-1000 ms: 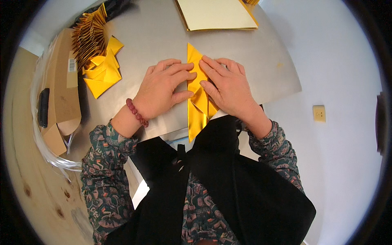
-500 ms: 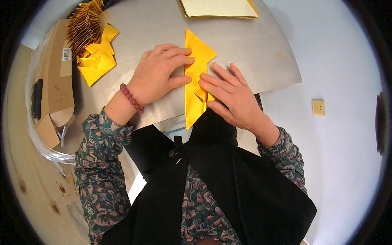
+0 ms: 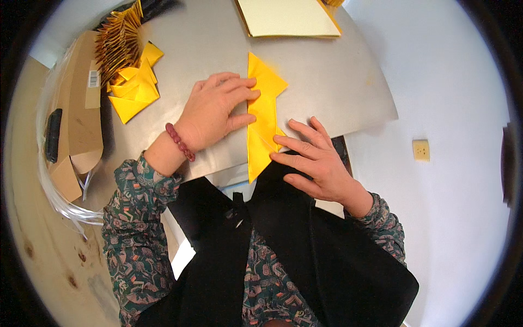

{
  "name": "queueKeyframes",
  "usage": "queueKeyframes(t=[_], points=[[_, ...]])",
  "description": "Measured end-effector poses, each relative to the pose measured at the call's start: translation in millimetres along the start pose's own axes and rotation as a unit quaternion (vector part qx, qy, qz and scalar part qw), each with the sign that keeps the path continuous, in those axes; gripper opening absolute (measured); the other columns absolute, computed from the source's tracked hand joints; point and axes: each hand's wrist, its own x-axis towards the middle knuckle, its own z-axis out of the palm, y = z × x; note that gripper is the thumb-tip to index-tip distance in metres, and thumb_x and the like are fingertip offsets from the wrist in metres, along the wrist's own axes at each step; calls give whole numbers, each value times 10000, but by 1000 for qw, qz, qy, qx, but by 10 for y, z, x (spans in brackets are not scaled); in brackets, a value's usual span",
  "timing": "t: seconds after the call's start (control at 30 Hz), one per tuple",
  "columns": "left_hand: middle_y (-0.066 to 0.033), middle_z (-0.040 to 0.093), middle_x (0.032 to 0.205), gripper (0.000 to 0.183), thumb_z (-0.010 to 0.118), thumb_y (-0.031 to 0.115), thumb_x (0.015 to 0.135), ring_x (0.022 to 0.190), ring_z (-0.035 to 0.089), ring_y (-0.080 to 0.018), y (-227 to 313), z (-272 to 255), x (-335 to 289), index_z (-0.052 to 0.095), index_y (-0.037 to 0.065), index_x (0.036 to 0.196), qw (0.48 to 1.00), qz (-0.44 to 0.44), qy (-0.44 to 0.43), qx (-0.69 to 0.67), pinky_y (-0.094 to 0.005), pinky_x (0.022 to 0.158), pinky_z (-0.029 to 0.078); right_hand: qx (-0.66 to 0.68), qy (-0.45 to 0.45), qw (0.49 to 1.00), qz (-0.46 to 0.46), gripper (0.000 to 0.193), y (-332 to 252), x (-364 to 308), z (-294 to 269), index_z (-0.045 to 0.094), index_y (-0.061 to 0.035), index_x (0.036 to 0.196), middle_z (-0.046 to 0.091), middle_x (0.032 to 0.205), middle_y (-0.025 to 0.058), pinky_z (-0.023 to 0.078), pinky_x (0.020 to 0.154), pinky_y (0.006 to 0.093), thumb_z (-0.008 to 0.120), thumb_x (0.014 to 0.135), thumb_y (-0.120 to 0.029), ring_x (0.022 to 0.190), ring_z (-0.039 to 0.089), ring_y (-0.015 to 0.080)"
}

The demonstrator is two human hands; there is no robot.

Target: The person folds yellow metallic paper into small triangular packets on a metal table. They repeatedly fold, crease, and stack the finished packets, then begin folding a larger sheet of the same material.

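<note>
A folded piece of shiny gold paper (image 3: 263,111) lies on the grey metal table (image 3: 218,38), pointed at its far and near ends. Its near tip sticks out past the table's front edge. My left hand (image 3: 210,111) rests on the paper's left edge, fingers stretched and laid on it. Along the right edge, lower down, my right hand (image 3: 316,163) has its fingers spread, the index and middle fingertips touching the paper near a small flap. Neither hand is closed around anything.
Folded gold paper pieces (image 3: 133,90) and a fanned stack of pleated gold paper (image 3: 117,43) lie at the far left. A cardboard box (image 3: 79,109) stands at the left edge beside clear plastic strands (image 3: 71,210). Cream sheets with gold edges (image 3: 289,19) lie at the back.
My right hand has slid toward me along the paper's right edge and its fingers have spread. The slit near the flap now lies flatter. My left hand stays on the paper.
</note>
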Motion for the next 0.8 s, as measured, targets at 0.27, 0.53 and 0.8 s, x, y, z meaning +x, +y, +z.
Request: queueKeyframes(t=[0.27,0.53,0.8], points=[[-42,644,1501,482,813,326,926,1468,502,-315,47,-22,-15,716,172,1372,999,-20,-8,-40,-491,1181,389,-22,36,999,2,522,415,825,-12,590,-70,1515,613,1545,114,202,1317,605,511,1113,-392,1519,466,319],[-48,638,1495,471,819,311,916,1466,491,-318,59,2,-26,720,167,1354,999,-20,-4,-45,-494,1182,381,-110,58,992,34,487,698,1182,255,636,-123,1484,635,1530,45,215,1294,631,465,1142,-425,1488,500,293],[-50,640,1496,484,816,314,926,1469,490,-321,65,-19,-10,717,168,1377,999,-23,-11,-36,-493,1198,369,-165,68,983,44,451,841,1451,322,654,-153,1466,650,1512,22,225,1286,640,488,1132,-408,1457,535,282]])
